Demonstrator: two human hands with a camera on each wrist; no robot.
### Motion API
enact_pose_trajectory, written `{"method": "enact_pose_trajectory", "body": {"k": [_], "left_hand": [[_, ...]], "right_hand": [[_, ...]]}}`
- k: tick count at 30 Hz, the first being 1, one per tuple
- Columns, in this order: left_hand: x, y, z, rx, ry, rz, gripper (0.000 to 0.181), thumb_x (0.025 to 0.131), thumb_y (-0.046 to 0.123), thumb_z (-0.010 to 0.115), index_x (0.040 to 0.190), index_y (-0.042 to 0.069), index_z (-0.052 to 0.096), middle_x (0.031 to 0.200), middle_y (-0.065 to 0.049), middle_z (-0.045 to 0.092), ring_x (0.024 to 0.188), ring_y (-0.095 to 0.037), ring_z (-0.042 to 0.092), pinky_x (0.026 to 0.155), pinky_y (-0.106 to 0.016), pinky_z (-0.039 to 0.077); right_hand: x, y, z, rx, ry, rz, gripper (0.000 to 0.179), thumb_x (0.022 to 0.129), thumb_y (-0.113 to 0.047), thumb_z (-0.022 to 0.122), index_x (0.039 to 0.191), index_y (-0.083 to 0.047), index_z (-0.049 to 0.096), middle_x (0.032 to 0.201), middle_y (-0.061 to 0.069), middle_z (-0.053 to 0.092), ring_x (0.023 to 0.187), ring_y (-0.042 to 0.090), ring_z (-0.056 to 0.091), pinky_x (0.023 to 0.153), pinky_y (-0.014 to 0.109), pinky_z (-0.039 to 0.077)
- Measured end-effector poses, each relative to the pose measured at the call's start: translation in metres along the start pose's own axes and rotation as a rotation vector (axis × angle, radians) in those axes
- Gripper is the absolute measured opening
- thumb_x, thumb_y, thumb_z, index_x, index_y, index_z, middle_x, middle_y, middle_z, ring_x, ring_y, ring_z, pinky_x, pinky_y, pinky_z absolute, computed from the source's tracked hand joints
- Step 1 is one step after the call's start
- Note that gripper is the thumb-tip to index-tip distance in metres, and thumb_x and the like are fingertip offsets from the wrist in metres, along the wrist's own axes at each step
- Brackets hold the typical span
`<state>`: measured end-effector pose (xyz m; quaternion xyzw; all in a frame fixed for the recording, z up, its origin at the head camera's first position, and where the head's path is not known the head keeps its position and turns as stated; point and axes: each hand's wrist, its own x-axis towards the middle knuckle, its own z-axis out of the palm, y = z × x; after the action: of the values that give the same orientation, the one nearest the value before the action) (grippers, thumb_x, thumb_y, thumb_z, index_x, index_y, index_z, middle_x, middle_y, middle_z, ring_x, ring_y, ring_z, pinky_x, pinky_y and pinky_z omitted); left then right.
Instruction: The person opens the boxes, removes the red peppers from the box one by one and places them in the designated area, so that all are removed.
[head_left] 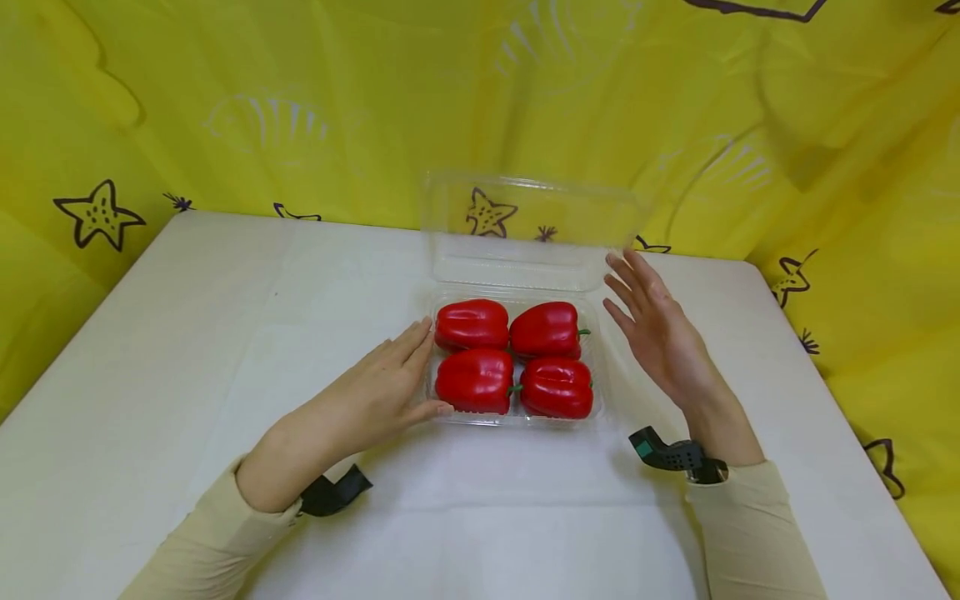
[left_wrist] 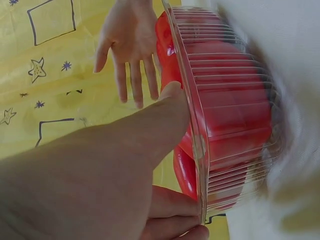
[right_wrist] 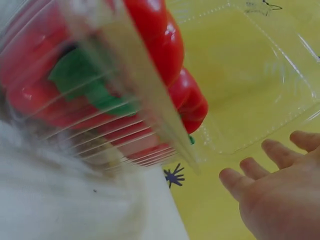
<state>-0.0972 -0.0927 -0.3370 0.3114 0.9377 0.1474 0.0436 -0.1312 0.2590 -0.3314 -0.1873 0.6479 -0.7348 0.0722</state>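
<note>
Several red bell peppers with green stems lie in two rows in a clear plastic clamshell container. Its hinged transparent lid stands raised at the back. The left hand rests against the container's left side, its thumb at the near left corner and its fingers extended along the edge. In the left wrist view, the thumb overlaps the ribbed container's rim. To the right of the lid, the right hand is held up with spread, relaxed fingers and nothing in them. Its fingers appear apart from the lid in the right wrist view.
A white-covered table carries the container near its middle. Behind and along the sides hangs a yellow curtain with starfish and fish drawings. Black camera straps are worn on both wrists, below beige sleeves.
</note>
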Motion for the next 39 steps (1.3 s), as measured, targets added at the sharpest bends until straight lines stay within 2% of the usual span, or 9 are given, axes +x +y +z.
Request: {"method": "enact_pose_trajectory", "body": {"k": [7,10,13,16,18,23,28,33,39], "left_hand": [[-0.002,0.001,-0.002,0.006,-0.002,0.014,0.092,0.089,0.046,0.070,0.148,-0.012,0.031,0.159,-0.026,0.030,0.146,-0.041,0.034,0.113,-0.051,0.039],[-0.001,0.001,-0.002,0.022,0.006,0.017,0.092,0.089,0.047,0.070,0.149,-0.012,0.031,0.159,-0.026,0.030,0.145,-0.041,0.035,0.113,-0.049,0.040],[-0.001,0.001,-0.002,0.035,0.012,0.014,0.093,0.089,0.048,0.070,0.149,-0.011,0.030,0.159,-0.026,0.030,0.146,-0.040,0.035,0.112,-0.048,0.041],[-0.001,0.001,-0.002,0.015,0.008,0.001,0.096,0.089,0.050,0.069,0.151,-0.010,0.027,0.160,-0.026,0.026,0.146,-0.040,0.034,0.114,-0.048,0.039],[-0.001,0.000,-0.002,-0.006,-0.004,-0.008,0.098,0.089,0.051,0.068,0.152,-0.009,0.024,0.161,-0.026,0.023,0.147,-0.040,0.033,0.115,-0.049,0.039],[-0.003,-0.001,-0.004,-0.013,-0.044,-0.008,0.098,0.090,0.052,0.067,0.153,-0.008,0.022,0.162,-0.024,0.021,0.148,-0.039,0.030,0.116,-0.051,0.036],[-0.006,-0.001,-0.006,-0.010,-0.053,0.009,0.096,0.090,0.051,0.068,0.153,-0.007,0.025,0.162,-0.024,0.023,0.148,-0.039,0.030,0.115,-0.053,0.036],[-0.008,0.001,-0.008,-0.010,-0.066,0.010,0.096,0.089,0.049,0.069,0.153,-0.008,0.025,0.161,-0.025,0.024,0.147,-0.040,0.032,0.114,-0.053,0.038],[-0.011,0.005,-0.010,-0.006,-0.090,-0.004,0.097,0.088,0.051,0.070,0.152,-0.007,0.027,0.162,-0.024,0.024,0.145,-0.040,0.036,0.114,-0.052,0.038]], "right_hand": [[0.000,0.009,-0.007,-0.009,-0.094,0.036,0.060,0.108,-0.033,0.028,0.161,-0.027,0.000,0.168,0.002,-0.007,0.154,0.034,-0.010,0.123,0.059,-0.008],[0.001,0.011,-0.010,-0.008,-0.112,0.051,0.058,0.108,-0.033,0.024,0.161,-0.028,0.001,0.168,0.004,-0.007,0.154,0.037,-0.008,0.125,0.056,-0.002],[0.001,0.011,-0.011,0.006,-0.087,0.058,0.056,0.108,-0.033,0.022,0.161,-0.027,0.006,0.167,0.008,-0.001,0.154,0.037,-0.001,0.127,0.043,0.015],[0.002,0.010,-0.011,0.004,-0.047,0.072,0.056,0.108,-0.033,0.023,0.161,-0.022,0.009,0.165,0.013,0.006,0.152,0.036,0.008,0.121,0.029,0.030],[0.004,0.010,-0.010,-0.008,-0.024,0.080,0.056,0.108,-0.033,0.025,0.161,-0.020,0.011,0.163,0.014,0.011,0.151,0.036,0.013,0.118,0.025,0.034],[0.006,0.012,-0.011,-0.039,0.013,0.096,0.054,0.109,-0.033,0.027,0.160,-0.021,0.016,0.155,0.009,0.025,0.147,0.035,0.023,0.114,0.022,0.038],[0.006,0.017,-0.016,0.027,0.035,0.158,0.054,0.108,-0.039,0.025,0.160,-0.023,0.018,0.149,0.006,0.034,0.140,0.026,0.040,0.108,0.024,0.046],[0.006,0.022,-0.020,0.090,0.039,0.211,0.057,0.108,-0.039,0.023,0.159,-0.014,0.018,0.152,0.010,0.034,0.137,0.024,0.046,0.107,0.028,0.048],[0.004,0.023,-0.021,0.075,0.046,0.276,0.060,0.108,-0.037,0.027,0.157,-0.003,0.016,0.157,0.018,0.028,0.131,0.019,0.052,0.105,0.028,0.050]]}}
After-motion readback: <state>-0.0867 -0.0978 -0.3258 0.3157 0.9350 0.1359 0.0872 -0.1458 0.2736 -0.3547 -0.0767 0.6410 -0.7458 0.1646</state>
